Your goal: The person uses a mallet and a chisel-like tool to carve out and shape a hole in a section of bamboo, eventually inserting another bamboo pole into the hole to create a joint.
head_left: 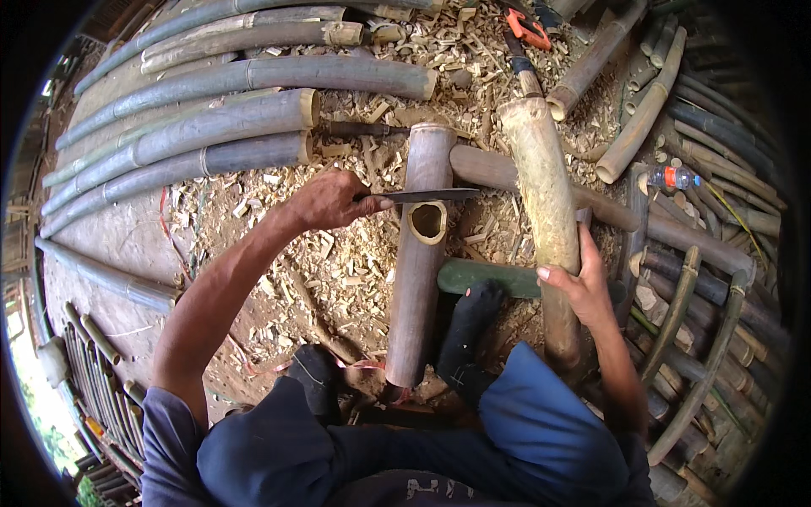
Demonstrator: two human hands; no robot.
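Between both hands (329,201) (579,287) lies the notched bamboo pole (418,262).

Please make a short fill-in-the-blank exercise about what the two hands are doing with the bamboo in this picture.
1. The left hand holds a ____ by its handle.
2. The blade lies across the dark bamboo pole, just above a ____ cut in its wall.
3. The right hand has its grip on the ____ bamboo pole.

Missing words: knife; hole; pale

Both arms stretched forward, hands apart

The left hand (325,201) is curled in a closed grip; the right hand (579,283) wraps with fingers bent.
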